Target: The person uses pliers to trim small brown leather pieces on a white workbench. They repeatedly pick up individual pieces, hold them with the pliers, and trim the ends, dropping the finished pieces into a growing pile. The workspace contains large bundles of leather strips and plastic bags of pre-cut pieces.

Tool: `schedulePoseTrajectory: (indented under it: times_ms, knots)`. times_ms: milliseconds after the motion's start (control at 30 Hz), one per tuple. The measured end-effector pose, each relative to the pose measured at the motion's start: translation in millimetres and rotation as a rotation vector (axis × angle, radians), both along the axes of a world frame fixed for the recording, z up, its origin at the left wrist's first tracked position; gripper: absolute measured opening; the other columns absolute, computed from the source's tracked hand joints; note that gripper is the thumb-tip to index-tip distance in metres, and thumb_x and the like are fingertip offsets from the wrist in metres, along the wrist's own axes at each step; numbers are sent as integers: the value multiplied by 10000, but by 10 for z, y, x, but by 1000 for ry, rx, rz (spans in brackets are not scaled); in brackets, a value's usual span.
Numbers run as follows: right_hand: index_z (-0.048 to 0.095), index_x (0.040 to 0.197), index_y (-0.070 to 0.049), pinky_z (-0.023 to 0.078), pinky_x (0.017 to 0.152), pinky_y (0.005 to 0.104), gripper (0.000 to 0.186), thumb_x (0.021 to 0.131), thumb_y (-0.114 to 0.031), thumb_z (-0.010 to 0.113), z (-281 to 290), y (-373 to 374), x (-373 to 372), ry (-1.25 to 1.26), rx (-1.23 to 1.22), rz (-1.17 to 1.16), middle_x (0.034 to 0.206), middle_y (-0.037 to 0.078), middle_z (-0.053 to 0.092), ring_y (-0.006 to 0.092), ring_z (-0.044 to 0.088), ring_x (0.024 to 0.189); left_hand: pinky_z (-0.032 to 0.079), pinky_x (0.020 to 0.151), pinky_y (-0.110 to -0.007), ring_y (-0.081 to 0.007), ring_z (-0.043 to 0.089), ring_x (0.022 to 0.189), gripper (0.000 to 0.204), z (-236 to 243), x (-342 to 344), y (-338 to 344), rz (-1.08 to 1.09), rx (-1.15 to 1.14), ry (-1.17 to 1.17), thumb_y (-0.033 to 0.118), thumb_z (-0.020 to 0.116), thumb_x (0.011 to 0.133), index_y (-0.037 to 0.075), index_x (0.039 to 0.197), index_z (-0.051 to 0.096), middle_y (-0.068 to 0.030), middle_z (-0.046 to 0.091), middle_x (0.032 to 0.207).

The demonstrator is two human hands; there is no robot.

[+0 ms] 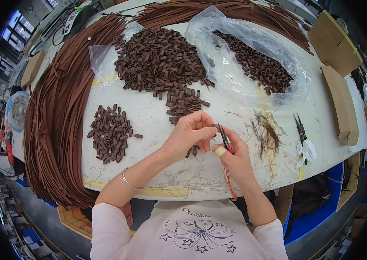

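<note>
Near the centre, my left hand (188, 138) pinches a small dark brown piece (214, 130) between thumb and fingers. My right hand (235, 162), with a tan wrap on its thumb, grips small scissors (223, 135) with red handles, their blades pointing up beside that piece. An orange braided cord (229, 184) hangs below my right hand. Short brown looped strips lie in a large pile (157, 58) beyond my hands and in a smaller pile (109, 134) to the left. Loose brown threads (267, 134) lie to the right of my hands.
Long brown strips (53, 134) cover the table's left side. A plastic bag (205, 30) holds more loops (261, 65). Pliers (300, 130) with white cloth and cardboard (337, 106) are at right. A blue bin (335, 208) stands below. A fan (16, 110) and another person (1, 158) are far left.
</note>
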State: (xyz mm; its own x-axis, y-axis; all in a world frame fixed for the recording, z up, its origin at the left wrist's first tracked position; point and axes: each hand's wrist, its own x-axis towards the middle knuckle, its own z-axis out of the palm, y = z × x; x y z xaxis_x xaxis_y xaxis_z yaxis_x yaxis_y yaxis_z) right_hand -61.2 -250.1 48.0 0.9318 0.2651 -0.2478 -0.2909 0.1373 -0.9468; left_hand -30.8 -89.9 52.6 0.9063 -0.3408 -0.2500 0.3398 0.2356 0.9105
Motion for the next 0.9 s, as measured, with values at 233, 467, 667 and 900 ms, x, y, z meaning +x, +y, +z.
schedulePoseTrajectory:
  times_ms: [233, 467, 667, 900]
  knots:
    - [565, 819, -10, 281, 480, 190, 134, 815, -144, 577, -109, 205, 42, -56, -143, 241, 597, -64, 431, 25, 328, 547, 418, 428, -200, -81, 531, 508, 118, -171, -416, 299, 156, -111, 77, 36, 570, 786, 27, 874, 492, -25, 558, 700]
    - [551, 793, -16, 294, 490, 215, 123, 793, -137, 574, -87, 176, 71, -60, -236, 511, 593, -42, 412, 48, 343, 555, 443, 464, -204, -92, 557, 534, 117, -67, -546, 450, -52, 356, -298, -25, 563, 766, 10, 862, 506, -61, 581, 702]
    - [554, 813, -4, 342, 509, 254, 126, 769, -121, 570, -63, 160, 166, -149, -298, 580, 582, 25, 469, 108, 402, 539, 455, 436, -223, -122, 573, 492, 98, -200, -590, 505, 7, -78, 219, -34, 566, 744, 15, 803, 505, -112, 604, 693]
    - [562, 831, 0, 345, 462, 279, 167, 768, -152, 593, -154, 148, 206, -560, -581, 538, 531, 99, 466, 180, 437, 474, 467, 431, -214, -124, 571, 483, 138, -234, -675, 390, 1, -274, 553, 34, 547, 783, -7, 915, 554, -98, 605, 682]
